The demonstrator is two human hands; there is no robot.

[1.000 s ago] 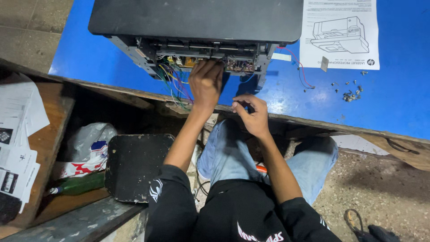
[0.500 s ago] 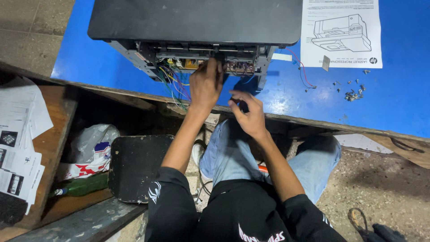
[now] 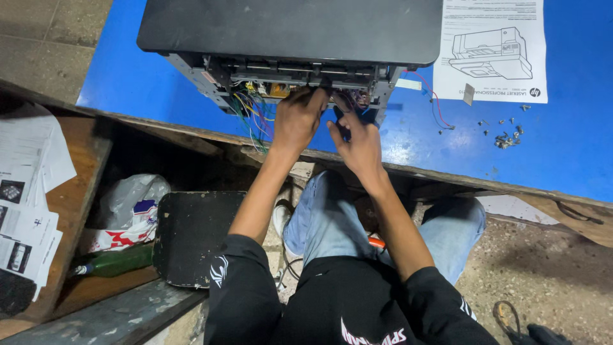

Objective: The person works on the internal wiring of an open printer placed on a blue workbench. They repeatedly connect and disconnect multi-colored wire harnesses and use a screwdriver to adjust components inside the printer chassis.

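Right now both hands are at the open side of a dark printer (image 3: 290, 29) that sits on the blue desk (image 3: 562, 160), its exposed frame and wiring facing the person. The left hand (image 3: 297, 121) reaches into the opening, its fingers (image 3: 313, 97) curled against the metal frame just beside a bundle of coloured wires (image 3: 255, 115) that spills out and hangs over the desk's edge; whether its grip is closed on any part I cannot tell, since the fingertips are hidden inside the frame. The right hand (image 3: 361, 144) is just beside the left one, closed around a dark tool (image 3: 343, 124) whose tip points up into the same opening; what kind of tool it is cannot be made out. To the right of the printer lies a white instruction sheet (image 3: 491, 48) with a line drawing of a machine, and a thin red wire (image 3: 434, 102) runs from the printer's corner across the desk. Further right a small cluster of loose screws (image 3: 507, 135) lies on the blue surface, well apart from the hands. Below the desk's edge are the person's knees in light jeans (image 3: 325, 217), and left of them a black board (image 3: 191, 236), a white plastic bag (image 3: 131, 207), a green bottle (image 3: 118, 260) and a stack of printed papers (image 3: 25, 211)
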